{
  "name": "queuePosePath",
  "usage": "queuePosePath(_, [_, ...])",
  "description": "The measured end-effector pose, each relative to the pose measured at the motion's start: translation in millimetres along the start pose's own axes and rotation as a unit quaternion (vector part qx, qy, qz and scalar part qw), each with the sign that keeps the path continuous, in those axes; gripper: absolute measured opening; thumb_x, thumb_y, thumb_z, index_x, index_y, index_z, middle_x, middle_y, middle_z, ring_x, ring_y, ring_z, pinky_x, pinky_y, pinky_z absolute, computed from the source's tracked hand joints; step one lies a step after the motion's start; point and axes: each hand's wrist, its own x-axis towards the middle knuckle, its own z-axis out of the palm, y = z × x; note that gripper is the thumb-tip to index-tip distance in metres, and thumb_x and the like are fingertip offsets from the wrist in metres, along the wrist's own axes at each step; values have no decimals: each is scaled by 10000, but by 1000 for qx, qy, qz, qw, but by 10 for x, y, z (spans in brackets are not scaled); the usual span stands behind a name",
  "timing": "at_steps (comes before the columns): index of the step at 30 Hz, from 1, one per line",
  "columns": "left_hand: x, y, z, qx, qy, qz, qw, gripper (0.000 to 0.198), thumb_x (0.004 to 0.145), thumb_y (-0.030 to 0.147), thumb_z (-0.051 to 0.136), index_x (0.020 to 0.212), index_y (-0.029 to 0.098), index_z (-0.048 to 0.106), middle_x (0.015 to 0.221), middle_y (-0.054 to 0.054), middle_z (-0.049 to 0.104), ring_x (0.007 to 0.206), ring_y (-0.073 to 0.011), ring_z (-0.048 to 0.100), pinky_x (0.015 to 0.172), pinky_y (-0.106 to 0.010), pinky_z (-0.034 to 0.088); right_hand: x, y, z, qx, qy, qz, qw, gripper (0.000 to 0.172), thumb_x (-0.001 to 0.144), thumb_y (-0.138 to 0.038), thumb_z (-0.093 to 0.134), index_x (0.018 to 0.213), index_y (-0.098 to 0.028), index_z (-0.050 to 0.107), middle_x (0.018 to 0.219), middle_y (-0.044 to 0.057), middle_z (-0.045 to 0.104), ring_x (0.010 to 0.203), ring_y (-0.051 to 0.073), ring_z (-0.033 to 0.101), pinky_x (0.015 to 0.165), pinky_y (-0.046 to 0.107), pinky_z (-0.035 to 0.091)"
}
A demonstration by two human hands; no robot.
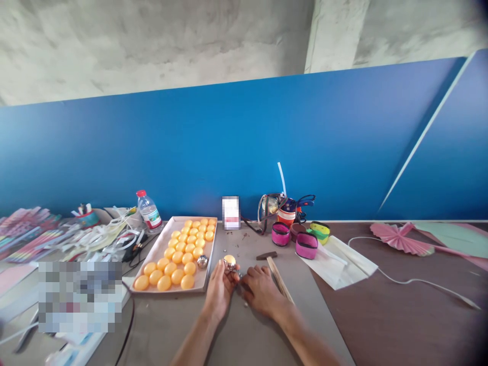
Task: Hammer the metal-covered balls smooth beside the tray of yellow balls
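Observation:
My left hand (220, 290) is closed around an orange ball (229, 259) partly covered with shiny silver pieces. Close by on the right, my right hand (262, 288) rests low over the grey mat, its fingers bent together near small silver bits (240, 275). Whatever its fingertips hold is too small to make out. To the left is a shallow white tray (152, 267) with rows of plain orange balls (177, 255). One ball covered in silver pieces (203, 261) sits at its right side.
Beyond my right hand lie a wooden stick (280, 279) and a dark, hammer-like piece (266, 255). Pink tape rolls (306, 245) and white paper (337, 264) are at the right. A bottle (149, 211), cables and strips (110, 236) crowd the left. A blue partition (229, 147) stands behind.

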Motion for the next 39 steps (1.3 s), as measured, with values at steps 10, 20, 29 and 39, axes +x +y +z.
queuePosePath(10, [2, 3, 1, -9, 0, -1, 1000, 317, 753, 436, 599, 816, 127, 574, 765, -67, 655, 544, -113, 551, 516, -236, 427, -46, -48, -115, 31, -20, -77, 996, 113, 704, -280, 589, 789, -228, 642, 889, 14, 613, 941, 184, 473, 859, 339, 229])
queuePosePath(20, [0, 0, -1, -3, -2, -1, 1000, 313, 740, 428, 615, 820, 127, 585, 743, -58, 650, 535, -110, 553, 528, -238, 433, 30, -7, -50, 7, 9, -35, 999, 194, 835, -199, 433, 769, -185, 615, 854, 47, 641, 859, 168, 509, 815, 326, 246])
queuePosePath(29, [-8, 19, 26, -1, 9, -2, 1000, 313, 728, 426, 629, 810, 129, 574, 749, -64, 659, 531, -113, 554, 532, -242, 435, -21, 11, -76, 35, -4, -46, 998, 227, 703, -365, 608, 869, -212, 624, 913, 34, 616, 920, 189, 499, 861, 340, 229])
queuePosePath(39, [-5, 9, 32, 3, 7, -6, 1000, 314, 748, 418, 611, 835, 118, 583, 747, -70, 653, 538, -115, 556, 533, -239, 442, 19, 13, -32, 31, -9, -30, 999, 145, 788, -216, 478, 772, -190, 620, 846, 41, 633, 871, 172, 516, 831, 329, 237])
